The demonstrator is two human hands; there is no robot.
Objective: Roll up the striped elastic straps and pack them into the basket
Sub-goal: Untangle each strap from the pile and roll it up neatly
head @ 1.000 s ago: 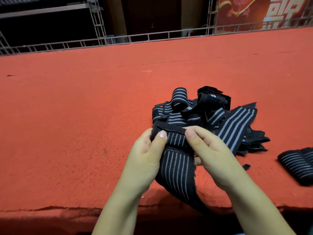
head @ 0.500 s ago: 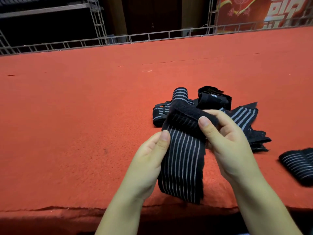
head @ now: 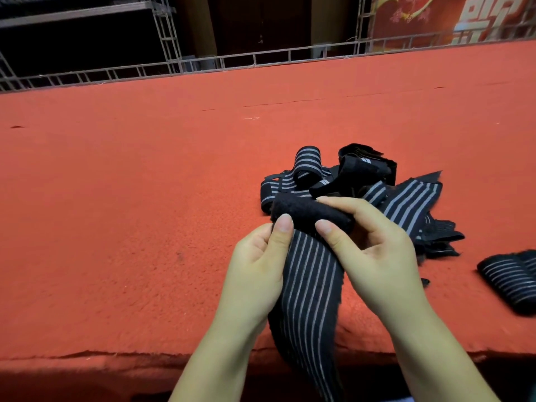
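Note:
A black strap with thin grey stripes (head: 309, 288) hangs from my two hands over the front edge of the red surface. Its top end is curled into a short fuzzy black roll (head: 311, 213). My left hand (head: 258, 268) pinches the roll's left end between thumb and fingers. My right hand (head: 374, 250) grips the roll's right part, thumb in front and fingers over the top. Behind my hands lies a tangled pile of striped straps (head: 362, 184). Two rolled straps (head: 513, 280) lie at the right edge. No basket is in view.
The red carpeted surface (head: 130, 198) stretches wide to the left and back. Its front edge (head: 87, 355) runs just below my wrists. A metal truss rail (head: 203, 63) borders the far side, with a red banner (head: 435, 15) behind.
The strap's top end has gone from flat, to folded over, to a tight short roll. Both hands rose slightly from the pile, and more strap now hangs below the edge.

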